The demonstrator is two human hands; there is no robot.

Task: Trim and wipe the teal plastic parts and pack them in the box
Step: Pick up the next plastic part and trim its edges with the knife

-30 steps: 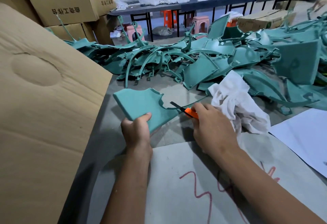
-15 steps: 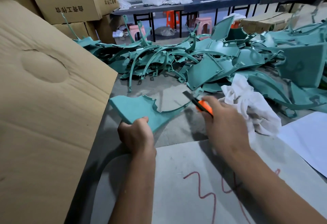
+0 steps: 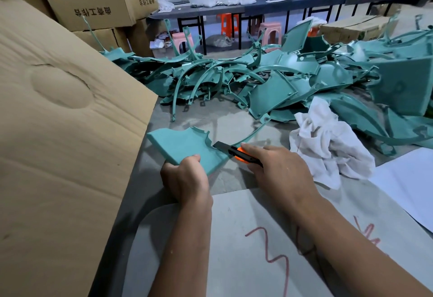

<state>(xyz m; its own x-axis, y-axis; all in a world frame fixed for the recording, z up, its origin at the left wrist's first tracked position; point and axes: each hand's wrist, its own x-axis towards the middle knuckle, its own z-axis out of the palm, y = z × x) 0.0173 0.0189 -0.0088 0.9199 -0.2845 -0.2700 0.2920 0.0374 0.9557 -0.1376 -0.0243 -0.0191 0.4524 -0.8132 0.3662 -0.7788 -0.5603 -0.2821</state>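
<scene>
Flat teal part, jagged-edged, thin curved strip trailing right.

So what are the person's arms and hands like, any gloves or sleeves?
No gloves and no sleeves in view: the left hand and right hand are bare, as are both forearms. No watch, ring or bracelet shows.

Right hand has drawn the knife back toward 7 o'clock, blade against the teal part's notched edge.
</scene>
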